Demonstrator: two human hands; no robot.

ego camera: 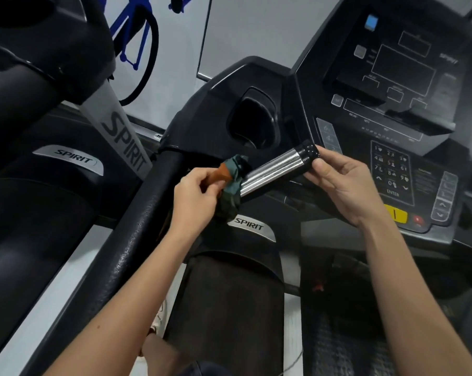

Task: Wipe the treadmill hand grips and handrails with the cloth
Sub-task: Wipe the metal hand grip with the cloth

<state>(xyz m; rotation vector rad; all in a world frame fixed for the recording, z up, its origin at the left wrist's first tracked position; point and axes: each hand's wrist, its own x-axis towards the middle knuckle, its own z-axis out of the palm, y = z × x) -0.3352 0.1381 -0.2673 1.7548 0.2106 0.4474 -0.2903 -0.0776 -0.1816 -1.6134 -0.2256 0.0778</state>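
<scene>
A chrome hand grip (272, 169) with a black end cap sticks out from the treadmill toward the console. My left hand (195, 196) grips a bunched green and orange cloth (230, 183) wrapped round the base of that grip. My right hand (340, 180) holds the grip's black end between thumb and fingers. The black padded handrail (137, 226) runs from the lower left up to the console housing, just left of my left hand.
The treadmill console (392, 104) with keypad, yellow and red buttons fills the right. A cup holder (253, 120) sits above the grip. A second treadmill (39, 77) stands close on the left. The belt (343, 321) and motor cover (229, 294) lie below.
</scene>
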